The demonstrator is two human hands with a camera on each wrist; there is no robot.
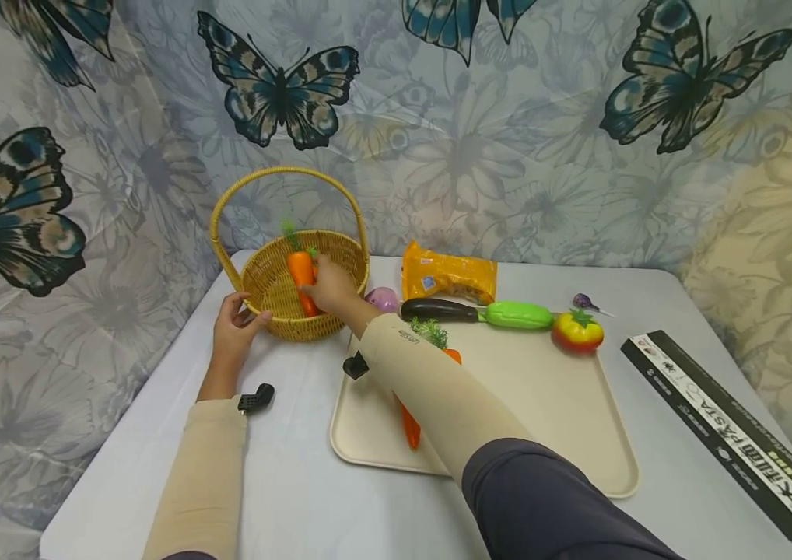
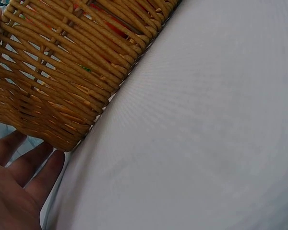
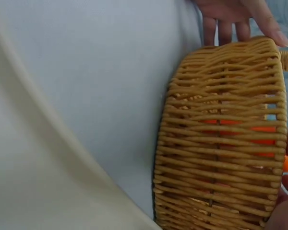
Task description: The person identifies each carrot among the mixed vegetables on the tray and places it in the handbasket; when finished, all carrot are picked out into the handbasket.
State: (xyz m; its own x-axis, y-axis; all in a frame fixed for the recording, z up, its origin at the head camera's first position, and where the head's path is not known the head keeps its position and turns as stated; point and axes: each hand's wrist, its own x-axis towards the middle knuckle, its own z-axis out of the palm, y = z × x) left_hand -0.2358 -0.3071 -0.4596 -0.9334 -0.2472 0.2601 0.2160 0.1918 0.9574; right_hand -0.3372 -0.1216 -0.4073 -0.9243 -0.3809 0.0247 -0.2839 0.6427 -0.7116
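A woven wicker basket with a tall arched handle stands at the back left. My left hand holds its left side, thumb near the rim; in the left wrist view several fingers of it touch the lower edge. Inside the basket my right hand grips an orange carrot with a green top, which leans upright. A second bit of orange and green shows behind it, mostly hidden by the hand. In the right wrist view, orange shows through the weave.
A beige tray bears another carrot, partly under my right forearm. Along its back edge lie an eggplant, a green vegetable and a red-yellow tomato. An orange packet, purple onion and black pasta box lie around it.
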